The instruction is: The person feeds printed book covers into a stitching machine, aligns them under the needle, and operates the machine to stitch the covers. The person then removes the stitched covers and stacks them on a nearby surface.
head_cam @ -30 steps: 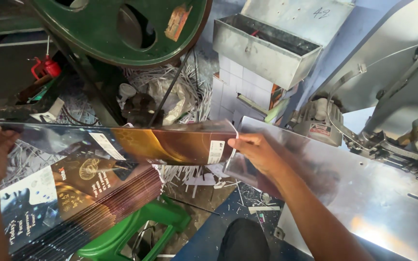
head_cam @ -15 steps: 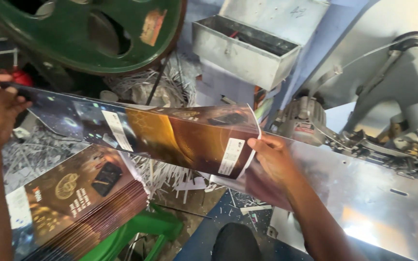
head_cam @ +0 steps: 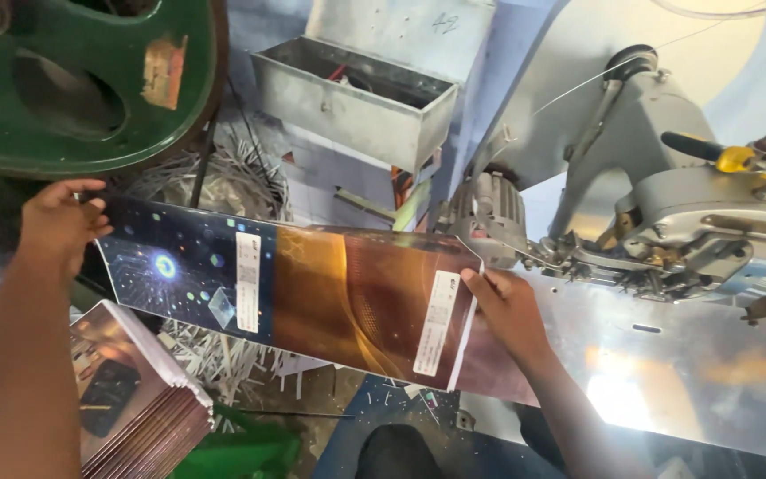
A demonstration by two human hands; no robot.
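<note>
Glossy printed sheet [head_cam: 285,293] has swung up toward the steel machine table [head_cam: 667,390] (stack [head_cam: 135,399] left below); left hand [head_cam: 59,226] and right hand [head_cam: 507,310] pinch its ends.

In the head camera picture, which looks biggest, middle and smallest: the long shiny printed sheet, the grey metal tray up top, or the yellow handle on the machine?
1. Printed sheet, held at its ends by the left hand and right hand; it is nearer the camera, which helps.
2. Grey metal tray.
3. Yellow handle, clearly smallest.

A green flywheel [head_cam: 64,84] fills the upper left; a grey metal tray [head_cam: 352,102] holds what may be tools; paper shreds [head_cam: 223,182] lie below.
</note>
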